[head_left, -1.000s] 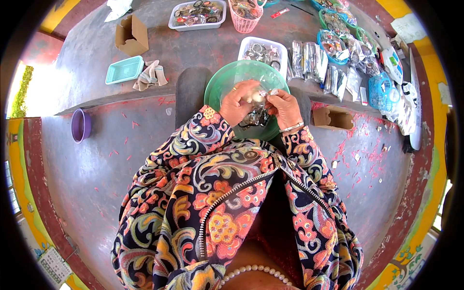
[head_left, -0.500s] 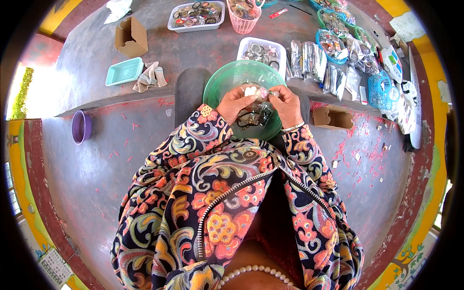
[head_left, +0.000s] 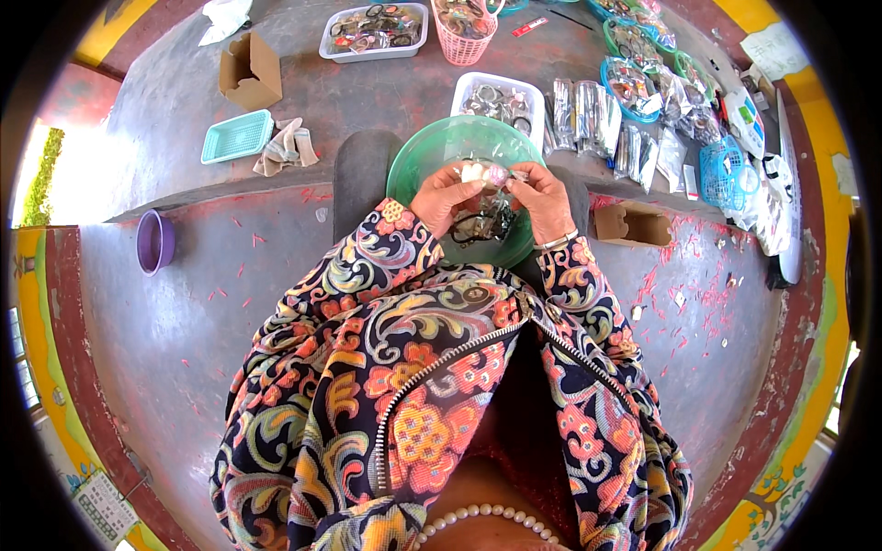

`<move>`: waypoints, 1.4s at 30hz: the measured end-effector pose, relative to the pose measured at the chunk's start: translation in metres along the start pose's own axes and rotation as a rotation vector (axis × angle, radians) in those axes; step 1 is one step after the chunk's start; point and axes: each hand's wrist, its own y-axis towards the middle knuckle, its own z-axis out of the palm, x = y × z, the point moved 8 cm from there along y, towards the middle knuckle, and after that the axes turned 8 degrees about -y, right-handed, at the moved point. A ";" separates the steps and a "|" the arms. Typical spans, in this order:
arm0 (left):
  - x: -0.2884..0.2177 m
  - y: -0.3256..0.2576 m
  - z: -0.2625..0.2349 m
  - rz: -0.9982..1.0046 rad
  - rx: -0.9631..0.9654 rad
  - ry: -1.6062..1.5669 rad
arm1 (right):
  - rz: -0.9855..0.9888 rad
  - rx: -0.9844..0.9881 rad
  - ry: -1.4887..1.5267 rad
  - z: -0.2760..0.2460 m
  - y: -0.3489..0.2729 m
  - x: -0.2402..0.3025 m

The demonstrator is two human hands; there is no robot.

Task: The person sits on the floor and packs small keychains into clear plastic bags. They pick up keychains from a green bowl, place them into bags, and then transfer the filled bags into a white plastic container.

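A green plastic basin (head_left: 404, 174) rests in my lap, with dark bands and clear plastic packets (head_left: 491, 220) lying inside it. Above the basin both hands meet at a small white and pink piece (head_left: 493, 174), partly in clear plastic; its exact kind is too small to make out. My left hand (head_left: 443, 196) pinches its white end between thumb and fingers. My right hand (head_left: 544, 199), with a bracelet at the wrist, is closed on the clear plastic at the pink end.
On the grey platform ahead stand a white tray of packets (head_left: 536, 96), a pink basket (head_left: 462, 41), a cardboard box (head_left: 250, 73) and a turquoise tray (head_left: 237, 138) beside a cloth (head_left: 287, 147). Bagged goods (head_left: 588, 115) crowd the right. A purple tub (head_left: 154, 243) sits on the floor at left.
The small piece has turned slightly between my fingers, so more of its pink end shows. My right hand has shifted a little; the basin stays in place.
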 end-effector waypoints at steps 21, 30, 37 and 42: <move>-0.010 -0.001 0.003 0.078 -0.138 0.153 | -0.265 -0.074 -0.320 0.007 -0.008 0.030; -0.015 0.001 0.002 0.188 -0.093 0.032 | -0.153 -0.118 -0.102 -0.001 -0.006 0.015; -0.021 -0.001 0.004 0.219 -0.077 -0.070 | -0.212 -0.143 -0.066 -0.001 -0.011 0.016; -0.024 0.000 0.002 0.269 -0.031 -0.065 | -0.185 -0.104 -0.041 -0.003 -0.010 0.011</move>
